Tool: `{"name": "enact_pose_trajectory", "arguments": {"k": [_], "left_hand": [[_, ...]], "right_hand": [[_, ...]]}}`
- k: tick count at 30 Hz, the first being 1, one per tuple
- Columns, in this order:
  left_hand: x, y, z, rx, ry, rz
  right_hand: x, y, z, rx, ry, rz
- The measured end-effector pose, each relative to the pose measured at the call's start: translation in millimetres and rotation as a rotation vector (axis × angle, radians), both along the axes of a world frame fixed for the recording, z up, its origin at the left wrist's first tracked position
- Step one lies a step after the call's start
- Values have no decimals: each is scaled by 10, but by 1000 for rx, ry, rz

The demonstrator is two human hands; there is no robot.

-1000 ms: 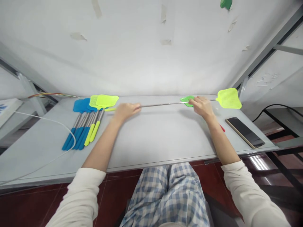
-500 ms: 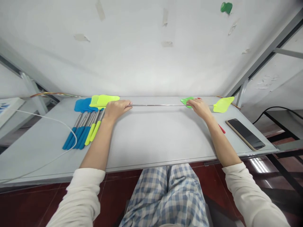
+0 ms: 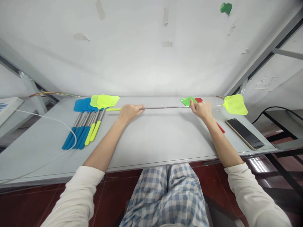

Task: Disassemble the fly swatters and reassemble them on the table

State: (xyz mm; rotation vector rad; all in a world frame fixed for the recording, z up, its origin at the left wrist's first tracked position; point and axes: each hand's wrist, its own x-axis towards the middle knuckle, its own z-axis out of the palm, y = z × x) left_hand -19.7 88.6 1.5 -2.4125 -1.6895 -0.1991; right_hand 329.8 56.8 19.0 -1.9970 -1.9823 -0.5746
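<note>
Both hands are closed around the rod of one swatter [image 3: 167,107]: the left hand [image 3: 130,112] near its handle, the right hand [image 3: 202,110] nearer its head. This swatter extends leftward from behind the phone [image 3: 245,134]. Left of the phone lies a green head [image 3: 188,101]; much farther left, blue swatters [image 3: 81,104] and yellow swatters [image 3: 107,101].

I see a long, thin silvery metal rod [image 3: 165,107], smooth and shiny, ending at the right in a flat yellow-green plastic head [image 3: 235,104] with a perforated, matt face. The blue cylindrical plastic handles [image 3: 82,137] at the left look smooth and dull, their metal shafts [image 3: 88,119] brighter. The wide pale-grey tabletop [image 3: 153,135] strikes me as smooth, faintly glossy. At the right, the black rectangular phone screen [image 3: 247,133] looks glassy. Nearest, I make out creased blue-and-white checked cloth trousers [image 3: 170,192] and glossy dark-red floor tiles [image 3: 115,183].
</note>
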Motion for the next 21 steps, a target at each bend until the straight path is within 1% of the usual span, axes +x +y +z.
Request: {"name": "enact_pose_trajectory", "arguments": {"k": [2,5,8,12,15,18,20,21], "left_hand": [[180,-66,-11,-40,27,-50],[407,-165,-21,-60,51,-56],[580,-271,-7,-72,58,-78],[808,-470,21,-112,35,-160],[916,-595,22,-139,14,-162],[930,-612,19,-142,3,-130],[889,-561,29,-128,-1,-121],[852,-524,39,-113,-5,-112]], "right_hand": [[-151,-39,-12,-18,-19,39],[-291,-97,-33,-46,-35,53],[-426,-160,-69,-103,-47,58],[-773,-266,-162,-168,-31,168],[-988,-320,-213,-185,-24,226],[-1005,-305,-199,-188,-18,277],[-910,-249,-157,-170,-11,315],[-841,-210,-131,-151,-10,311]]}}
